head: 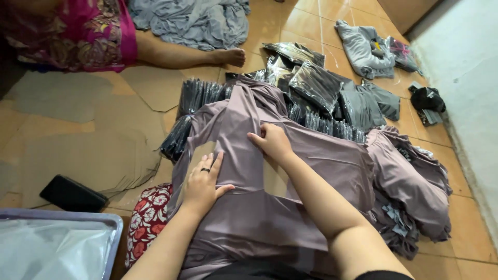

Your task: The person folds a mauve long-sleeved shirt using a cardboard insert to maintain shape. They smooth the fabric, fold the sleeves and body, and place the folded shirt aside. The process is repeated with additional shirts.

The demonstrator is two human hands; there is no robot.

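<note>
The mauve garment (311, 171) lies spread under both hands: the left hand (203, 182) presses flat, fingers splayed, while the right hand (272, 142) pinches a fold, wrist bent.

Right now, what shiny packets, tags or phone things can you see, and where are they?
Shiny dark plastic packets: heaped on the floor beyond the mauve cloth.
Row of dark packets: stacked on edge, upper left of the cloth.
Black phone-like slab: lying on cardboard at left; nothing showing on it.
</note>
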